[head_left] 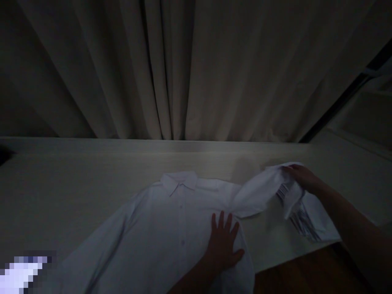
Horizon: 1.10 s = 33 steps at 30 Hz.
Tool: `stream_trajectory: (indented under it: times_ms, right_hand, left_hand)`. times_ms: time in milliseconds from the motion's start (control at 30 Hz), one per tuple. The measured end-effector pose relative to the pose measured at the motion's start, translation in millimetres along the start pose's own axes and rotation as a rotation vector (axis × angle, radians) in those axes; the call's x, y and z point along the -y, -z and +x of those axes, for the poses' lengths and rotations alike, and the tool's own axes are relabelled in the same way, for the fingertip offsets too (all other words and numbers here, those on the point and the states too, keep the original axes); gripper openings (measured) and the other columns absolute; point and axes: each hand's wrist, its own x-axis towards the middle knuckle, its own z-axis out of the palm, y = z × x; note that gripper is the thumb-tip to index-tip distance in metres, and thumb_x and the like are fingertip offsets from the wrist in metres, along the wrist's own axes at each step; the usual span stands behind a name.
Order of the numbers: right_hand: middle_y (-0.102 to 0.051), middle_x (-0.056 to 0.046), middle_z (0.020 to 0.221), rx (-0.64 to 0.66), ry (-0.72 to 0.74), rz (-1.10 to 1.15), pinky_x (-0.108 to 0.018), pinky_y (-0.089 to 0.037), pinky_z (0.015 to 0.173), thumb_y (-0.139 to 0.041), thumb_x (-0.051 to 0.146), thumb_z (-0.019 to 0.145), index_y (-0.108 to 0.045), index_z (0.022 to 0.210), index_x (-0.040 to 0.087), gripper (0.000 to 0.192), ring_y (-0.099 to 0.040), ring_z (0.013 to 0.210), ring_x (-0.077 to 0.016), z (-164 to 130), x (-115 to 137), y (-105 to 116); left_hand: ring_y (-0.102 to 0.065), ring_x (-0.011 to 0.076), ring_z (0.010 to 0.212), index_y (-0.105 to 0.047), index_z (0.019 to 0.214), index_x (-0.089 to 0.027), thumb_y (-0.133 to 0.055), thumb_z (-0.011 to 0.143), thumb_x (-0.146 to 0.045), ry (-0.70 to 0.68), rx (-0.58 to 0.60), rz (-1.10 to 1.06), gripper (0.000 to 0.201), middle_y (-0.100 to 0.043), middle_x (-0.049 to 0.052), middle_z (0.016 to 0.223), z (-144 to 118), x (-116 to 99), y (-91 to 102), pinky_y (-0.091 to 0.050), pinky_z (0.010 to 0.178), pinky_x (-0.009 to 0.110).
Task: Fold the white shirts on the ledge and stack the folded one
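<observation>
One white shirt (171, 228) spread on the pale table (61, 179) near you, your left hand (223, 241) pressed flat and released on its right side, your right hand (301, 177) grasping one lifted sleeve (260, 192), far right.

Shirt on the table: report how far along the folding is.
Done: the white shirt lies spread on the table, collar away from the person. In hand: the left hand presses the body flat; the right hand lifts one sleeve. Left: the other sleeve lies unfolded, and no fold shows in the body.
</observation>
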Motion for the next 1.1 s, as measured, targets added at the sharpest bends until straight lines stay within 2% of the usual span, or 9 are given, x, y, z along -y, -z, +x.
stream_trajectory:
  times_ms: [100,200,300,533,633,767,867,967,1100]
  right_hand:
    - [-0.067,-0.01,0.089,0.136,0.11,-0.212,-0.024,-0.04,0.066,-0.064,0.024,0.075,-0.067,0.09,0.013,0.019,-0.057,0.071,-0.0131,5,9,18]
    - [-0.067,-0.011,0.097,0.244,0.197,-0.564,-0.022,-0.039,0.069,-0.06,0.012,0.076,-0.067,0.101,0.015,0.026,-0.059,0.076,-0.0122,7,14,41]
    - [-0.066,-0.016,0.101,0.122,0.167,-0.804,-0.028,-0.038,0.073,-0.054,0.006,0.076,-0.066,0.101,0.012,0.029,-0.06,0.083,-0.0178,7,17,63]
    - [-0.064,-0.017,0.108,-0.258,0.103,-1.084,-0.041,-0.035,0.076,-0.042,0.024,0.084,-0.062,0.1,0.018,0.026,-0.059,0.094,-0.0298,1,22,74]
    - [-0.066,-0.017,0.101,-0.424,0.046,-1.109,-0.043,-0.035,0.078,-0.038,0.024,0.084,-0.062,0.099,0.017,0.029,-0.06,0.093,-0.0306,3,17,67]
    - [-0.064,-0.023,0.107,-0.492,-0.092,-0.744,-0.041,-0.038,0.076,-0.04,0.03,0.085,-0.058,0.113,0.015,0.036,-0.06,0.098,-0.0321,9,20,62]
    - [-0.061,-0.022,0.114,-0.5,-0.019,-0.554,-0.034,-0.04,0.072,-0.036,0.031,0.088,-0.051,0.121,0.014,0.04,-0.059,0.1,-0.0276,7,38,59]
    - [-0.062,-0.021,0.113,-0.425,0.094,-0.618,-0.033,-0.039,0.071,-0.034,0.031,0.09,-0.05,0.121,0.014,0.039,-0.059,0.097,-0.0255,-6,69,58]
    - [-0.064,-0.021,0.105,-0.3,0.231,-0.943,-0.036,-0.039,0.069,-0.041,0.029,0.089,-0.056,0.116,0.014,0.034,-0.061,0.091,-0.0273,-31,115,66]
  left_hand:
    - [0.005,0.0375,0.142,-0.012,0.147,-0.025,-0.024,0.083,-0.069,-0.029,-0.012,0.043,0.078,-0.007,0.007,0.157,0,-3,3.1,0.005,0.107,0.071]
    - [-0.003,0.0312,0.143,-0.013,0.147,-0.017,-0.022,0.088,-0.059,-0.102,-0.013,0.082,0.073,-0.015,0.009,0.156,1,-3,0.6,-0.002,0.114,0.059]
    - [-0.012,0.0278,0.143,-0.022,0.145,-0.017,-0.026,0.089,-0.055,-0.142,-0.009,0.085,0.067,-0.022,0.009,0.154,1,-1,-5.3,-0.007,0.117,0.048]
    - [-0.006,0.0314,0.143,-0.024,0.144,-0.022,-0.029,0.088,-0.053,-0.156,0.003,0.029,0.064,-0.019,0.007,0.155,1,1,-9.0,-0.001,0.115,0.055]
    - [-0.003,0.0328,0.143,-0.024,0.144,-0.021,-0.027,0.088,-0.053,-0.146,0.022,0.015,0.064,-0.017,0.008,0.156,1,0,-7.7,0.001,0.114,0.056]
    - [-0.001,0.0341,0.142,-0.023,0.144,-0.02,-0.027,0.088,-0.054,-0.139,0.033,0.003,0.066,-0.016,0.009,0.156,3,-3,-8.0,0.003,0.113,0.058]
    - [-0.003,0.0373,0.142,-0.024,0.143,-0.018,-0.03,0.086,-0.055,-0.125,0.042,0.012,0.069,-0.015,0.011,0.156,6,-7,-8.6,0.002,0.112,0.06]
    - [-0.007,0.0404,0.14,-0.028,0.141,-0.016,-0.031,0.084,-0.057,-0.104,0.057,0.018,0.07,-0.016,0.014,0.155,9,-11,-7.5,0.0,0.11,0.062]
    - [-0.012,0.0392,0.14,-0.032,0.139,-0.018,-0.033,0.082,-0.057,-0.088,0.075,0.046,0.069,-0.019,0.013,0.154,12,-15,-2.5,-0.001,0.11,0.062]
